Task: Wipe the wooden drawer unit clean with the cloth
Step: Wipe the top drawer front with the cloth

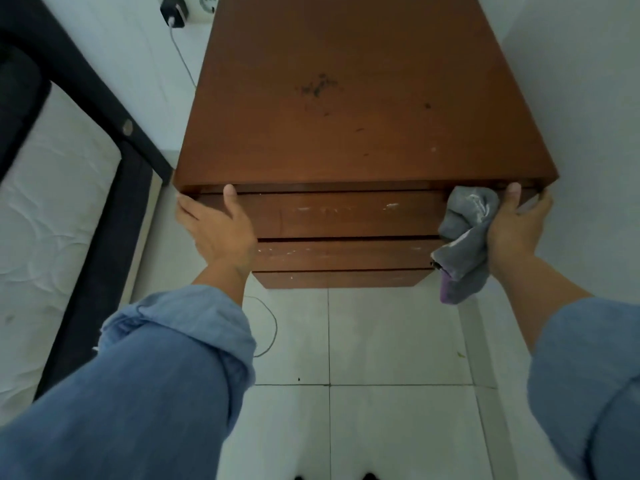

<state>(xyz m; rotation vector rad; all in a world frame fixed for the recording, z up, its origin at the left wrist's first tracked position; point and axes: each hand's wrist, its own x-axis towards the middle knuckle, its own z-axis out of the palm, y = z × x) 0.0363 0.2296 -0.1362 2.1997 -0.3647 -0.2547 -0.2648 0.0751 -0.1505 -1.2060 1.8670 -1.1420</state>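
The left hand (216, 230) grips the wooden drawer unit (360, 109) at its front left corner, thumb in the gap above the top drawer. The right hand (516, 223) grips the front right corner, with a grey cloth (465, 237) pinned under its thumb.

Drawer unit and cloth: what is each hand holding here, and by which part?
The left hand grips the drawer unit at its front left corner. The right hand grips the front right corner, with the grey cloth bunched in its palm.
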